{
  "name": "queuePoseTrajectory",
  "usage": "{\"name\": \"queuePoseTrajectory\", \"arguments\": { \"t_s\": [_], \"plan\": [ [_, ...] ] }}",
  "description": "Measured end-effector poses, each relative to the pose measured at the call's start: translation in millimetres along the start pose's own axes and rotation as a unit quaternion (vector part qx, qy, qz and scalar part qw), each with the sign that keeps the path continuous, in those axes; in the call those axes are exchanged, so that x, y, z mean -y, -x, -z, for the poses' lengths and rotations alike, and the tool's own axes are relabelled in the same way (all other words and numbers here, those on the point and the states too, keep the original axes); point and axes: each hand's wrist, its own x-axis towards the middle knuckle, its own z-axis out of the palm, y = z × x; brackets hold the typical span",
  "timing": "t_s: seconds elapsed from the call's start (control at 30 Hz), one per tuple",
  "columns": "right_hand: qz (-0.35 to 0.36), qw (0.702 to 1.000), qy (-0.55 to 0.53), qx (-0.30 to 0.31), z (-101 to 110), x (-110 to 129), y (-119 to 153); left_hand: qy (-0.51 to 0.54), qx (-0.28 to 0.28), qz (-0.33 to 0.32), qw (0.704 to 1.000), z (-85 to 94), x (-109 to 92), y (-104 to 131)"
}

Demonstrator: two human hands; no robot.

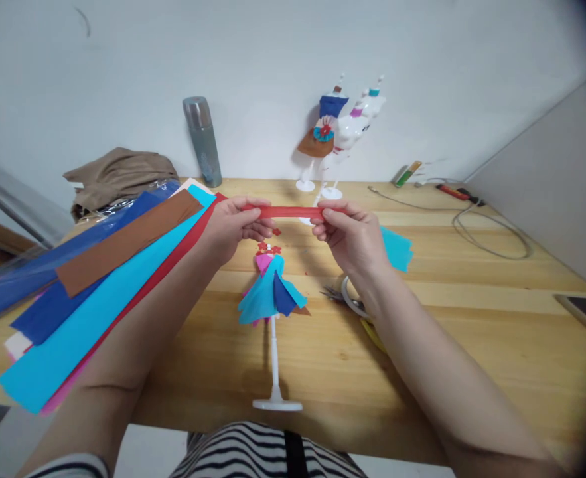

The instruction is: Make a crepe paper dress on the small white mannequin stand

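Fingertips of the left hand (229,227) and the right hand (348,229) pinch opposite ends of a narrow red strip (290,212), stretched level above the table with the hands apart. Around that strip, I see a miniature dress form (267,285) at six o'clock, layered coloured strips (93,279) toward nine, a grey flask (203,143) at ten, and, half hidden by the right forearm at five, what look like yellow-handled scissors (372,334).

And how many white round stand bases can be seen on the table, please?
4: front base below the small dress; partly hidden base behind the red strip; left back base and right back base nearer the wall. Others may be hidden.
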Motion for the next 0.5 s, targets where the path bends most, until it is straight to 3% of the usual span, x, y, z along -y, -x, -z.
{"name": "queuePoseTrajectory", "arguments": {
  "t_s": [0.27,0.5],
  "plan": [
    [0.005,1.0,-0.003,0.018,2,8,-1,-0.003,-0.007,-0.078,0.997,3.2,-3,3],
    [0.054,0.997,0.032,0.047,2,20,3,-0.092,0.036,-0.16,0.982,12.6,-10,5]
  ]
}}
